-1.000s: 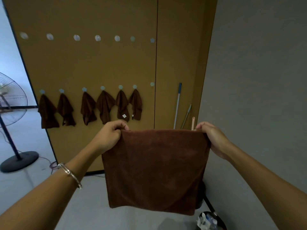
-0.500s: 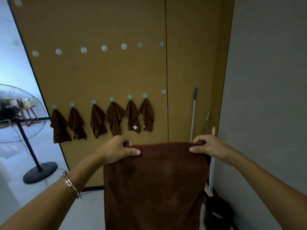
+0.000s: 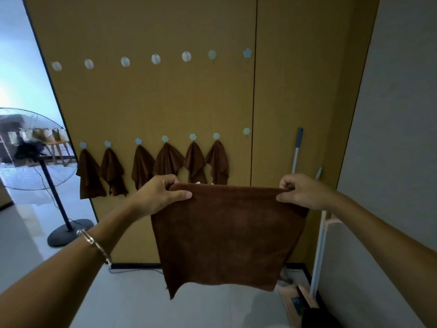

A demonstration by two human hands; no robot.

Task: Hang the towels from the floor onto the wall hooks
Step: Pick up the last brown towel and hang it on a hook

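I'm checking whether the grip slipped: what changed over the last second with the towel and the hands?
The left hand and right hand regripped the held towel: from bunching its top corners to pinching its top edge, thumbs laid on the front. Neither let go. Unchanged: six hung towels on the lower hooks, the rightmost lower hook free.

Brown towel (image 3: 227,233) of soft, matt, napped cloth. Wall panel (image 3: 165,102) in smooth matt ochre finish. Glossy pale floor (image 3: 142,304). Shiny metal bracelet (image 3: 94,243). Wire metal fan (image 3: 28,150).
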